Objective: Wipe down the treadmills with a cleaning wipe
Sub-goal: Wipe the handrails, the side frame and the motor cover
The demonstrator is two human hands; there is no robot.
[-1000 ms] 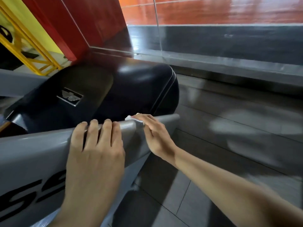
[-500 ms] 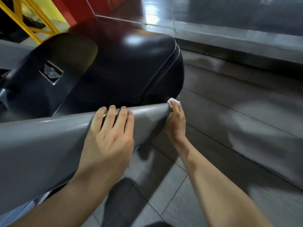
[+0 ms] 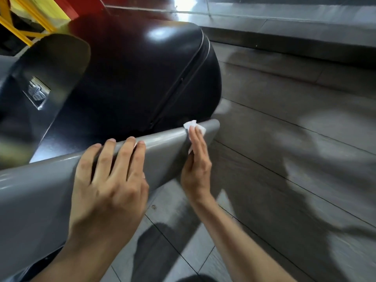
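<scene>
A grey treadmill side rail point(image 3: 166, 147) runs from the lower left up to its end near the middle. Behind it bulges the glossy black motor cover point(image 3: 142, 78). My left hand point(image 3: 109, 180) rests on the rail, its fingers draped over the top edge. My right hand point(image 3: 196, 165) presses a small white wipe point(image 3: 192, 126) flat against the outer side of the rail near its end, fingers straight. Most of the wipe is hidden under my fingers.
Grey floor tiles point(image 3: 284, 159) spread to the right and below. A dark ledge point(image 3: 305, 37) runs along the back under a red wall. A yellow metal frame point(image 3: 18, 31) stands at the upper left. A black post with a badge point(image 3: 38, 92) leans at the left.
My right hand with the wipe has slid from the rail's top edge to its end and now lies flat on the outer side. The left hand stays on the rail. The view has tilted down.
</scene>
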